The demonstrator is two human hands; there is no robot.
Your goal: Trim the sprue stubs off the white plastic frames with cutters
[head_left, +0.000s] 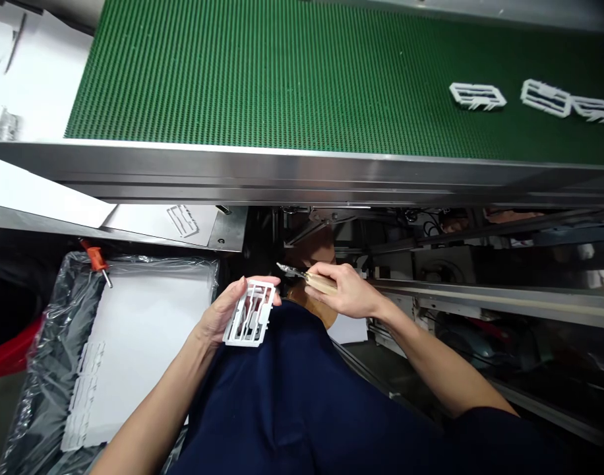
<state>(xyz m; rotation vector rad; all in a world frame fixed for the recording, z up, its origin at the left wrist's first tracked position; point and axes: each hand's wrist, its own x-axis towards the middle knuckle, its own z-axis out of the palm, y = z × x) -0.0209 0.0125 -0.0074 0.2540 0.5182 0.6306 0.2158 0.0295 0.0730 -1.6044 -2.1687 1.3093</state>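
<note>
In my left hand [225, 305] is a white plastic frame part [251, 313] with slots, held tilted above my lap. My right hand [349, 290] is closed around the light wooden handle of a knife [322, 283]; its metal tip points left toward the frame part, with a gap between them. Beyond my hands runs a green ribbed conveyor belt [262, 79]. Toward its right end lie a white frame part [477, 96], another one [546, 97] and a third [595, 109] touching the second.
A metal rail [302, 173] edges the belt in front of me. At the lower left, a box lined with dark plastic [45, 376] holds white sheets and several frame parts. An orange-handled tool [97, 259] rests at its rim. A red bin [15, 349] stands further left.
</note>
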